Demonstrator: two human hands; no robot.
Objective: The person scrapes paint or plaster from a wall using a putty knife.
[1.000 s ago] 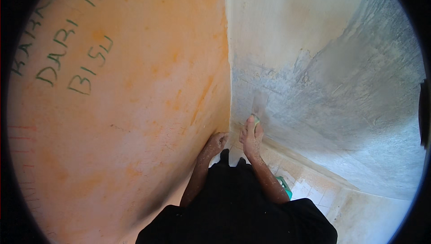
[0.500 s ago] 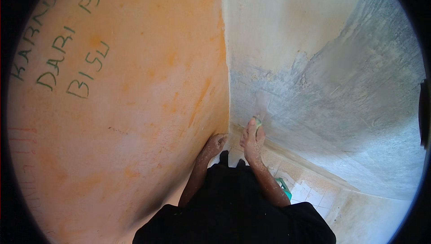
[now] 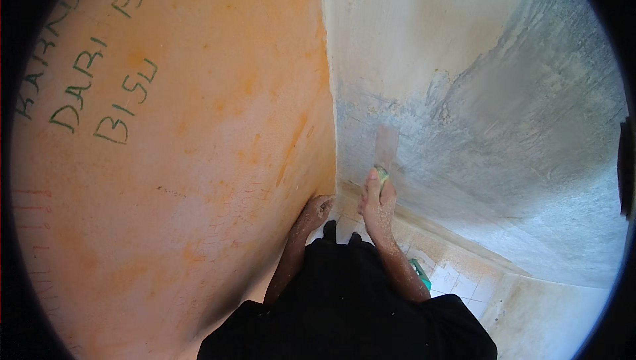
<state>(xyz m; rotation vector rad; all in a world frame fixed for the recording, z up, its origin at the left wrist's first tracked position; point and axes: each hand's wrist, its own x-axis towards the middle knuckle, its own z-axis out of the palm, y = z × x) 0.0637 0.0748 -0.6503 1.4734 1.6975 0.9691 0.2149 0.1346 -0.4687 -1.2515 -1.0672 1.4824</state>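
Observation:
My right hand (image 3: pixel 378 205) is wrapped around the greenish handle of a scraper (image 3: pixel 387 145). Its flat, wide blade points up and lies against the grey, rough patch of the right-hand wall (image 3: pixel 490 141). Pale dust speckles my right hand and forearm. Close to the corner, my left hand (image 3: pixel 317 211) rests by the orange wall (image 3: pixel 212 115) with its fingers curled in. Nothing shows in that hand.
The two walls meet in a vertical corner just ahead. Below lies a tiled floor (image 3: pixel 457 284) with brownish dust along the wall's foot. A green container (image 3: pixel 420 274) stands beside my right forearm. Green handwriting marks the orange wall's upper left.
My right hand has shifted slightly up and to the right with the scraper, whose blade now shows more clearly. My left hand stays nearly in place.

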